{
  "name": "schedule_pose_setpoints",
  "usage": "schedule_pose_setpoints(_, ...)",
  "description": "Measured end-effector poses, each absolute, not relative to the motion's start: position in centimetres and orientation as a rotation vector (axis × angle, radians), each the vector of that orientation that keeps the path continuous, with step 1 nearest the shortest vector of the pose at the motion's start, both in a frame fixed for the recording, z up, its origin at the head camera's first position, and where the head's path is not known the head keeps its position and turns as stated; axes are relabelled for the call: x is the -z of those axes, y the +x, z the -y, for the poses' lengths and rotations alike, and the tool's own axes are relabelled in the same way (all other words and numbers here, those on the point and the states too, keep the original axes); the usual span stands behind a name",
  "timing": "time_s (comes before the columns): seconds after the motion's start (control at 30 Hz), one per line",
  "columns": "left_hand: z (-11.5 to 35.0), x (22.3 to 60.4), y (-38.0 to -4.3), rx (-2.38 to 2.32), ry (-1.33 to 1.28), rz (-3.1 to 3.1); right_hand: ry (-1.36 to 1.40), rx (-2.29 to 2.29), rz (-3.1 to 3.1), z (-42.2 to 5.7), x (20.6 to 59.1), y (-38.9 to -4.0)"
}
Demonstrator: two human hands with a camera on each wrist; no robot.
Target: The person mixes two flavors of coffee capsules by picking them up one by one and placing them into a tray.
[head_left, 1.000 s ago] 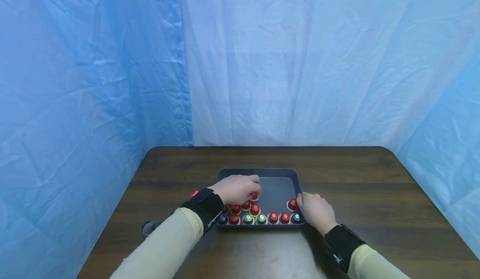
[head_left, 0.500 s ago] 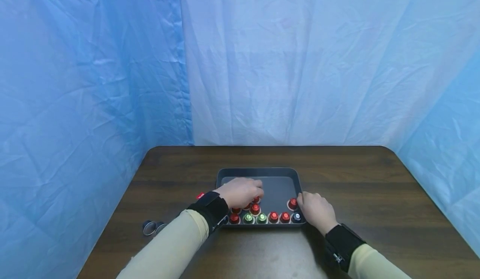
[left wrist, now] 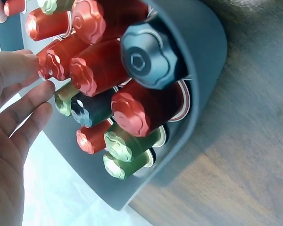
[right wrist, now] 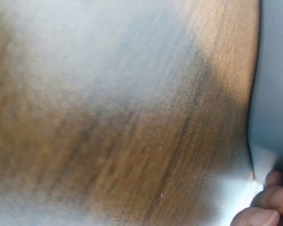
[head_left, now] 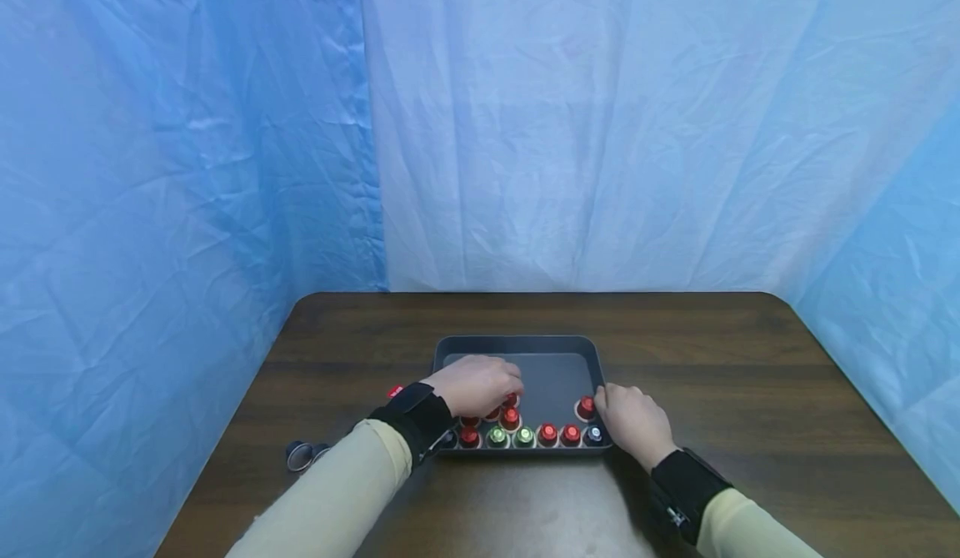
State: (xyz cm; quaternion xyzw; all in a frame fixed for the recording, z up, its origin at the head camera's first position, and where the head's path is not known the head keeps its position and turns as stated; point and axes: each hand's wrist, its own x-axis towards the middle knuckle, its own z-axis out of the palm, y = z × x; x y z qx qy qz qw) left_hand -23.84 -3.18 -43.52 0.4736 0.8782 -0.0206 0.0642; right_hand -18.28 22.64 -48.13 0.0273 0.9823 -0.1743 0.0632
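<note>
My left hand [head_left: 476, 381] reaches over the dark grey baking tray [head_left: 555, 344], pinching a red coffee capsule [left wrist: 42, 60] between thumb and fingers. That capsule is at the end of the second row, close behind another red capsule [head_left: 510, 418]. Along the front wall runs a row of upright capsules: a dark blue one [head_left: 594, 435] at the right end, then red ones, and two green capsules [head_left: 497, 436] side by side. My right hand [head_left: 636, 423] grips the tray's right rim beside a lone red capsule [head_left: 586, 408]. My left hand and wrist hide part of the left-hand capsules in the head view.
Two dark capsules [head_left: 298, 456] lie on their sides on the wooden table [head_left: 697, 358], left of the tray and partly behind my left sleeve. A small red thing [head_left: 396, 391] shows behind the left wristband. Blue curtains [head_left: 562, 124] hang around the table.
My left hand has shifted slightly right and toward me, bringing the red capsule nearer the second row. My right hand stays at the rim.
</note>
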Motion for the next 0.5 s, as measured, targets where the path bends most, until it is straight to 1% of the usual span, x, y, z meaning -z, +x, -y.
schedule_pose_setpoints(0.23, 3.9, 42.5, -23.4, -0.046, 1.357, -2.669, 0.096, 0.514, -2.962, -22.6, 48.3, -18.4)
schedule_pose_setpoints(0.5, 5.5, 40.9, -22.9, -0.064, 1.329, -2.685, 0.09, 0.52, -2.957, -22.7, 48.3, -18.4)
